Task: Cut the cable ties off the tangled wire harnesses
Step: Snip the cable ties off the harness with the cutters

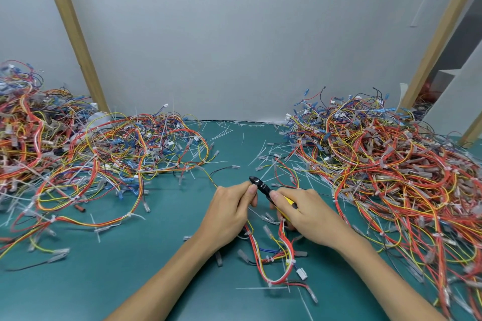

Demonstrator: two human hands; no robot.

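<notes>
My right hand (305, 214) grips the yellow handles of a pair of black-jawed cutters (260, 185), whose jaws point up and left. My left hand (232, 206) pinches part of a wire harness (271, 255) right beside the jaws; what sits between the fingertips is hidden. The red, yellow and white wires of this harness hang below both hands onto the green mat (130, 268), bound by small white cable ties (290, 261). A yellow and black wire runs from my left hand up and left.
A big tangled heap of harnesses (91, 151) fills the left side, another heap (391, 164) the right. Cut white tie strips (268, 154) litter the mat between them. Wooden posts (75, 39) lean against the white back wall.
</notes>
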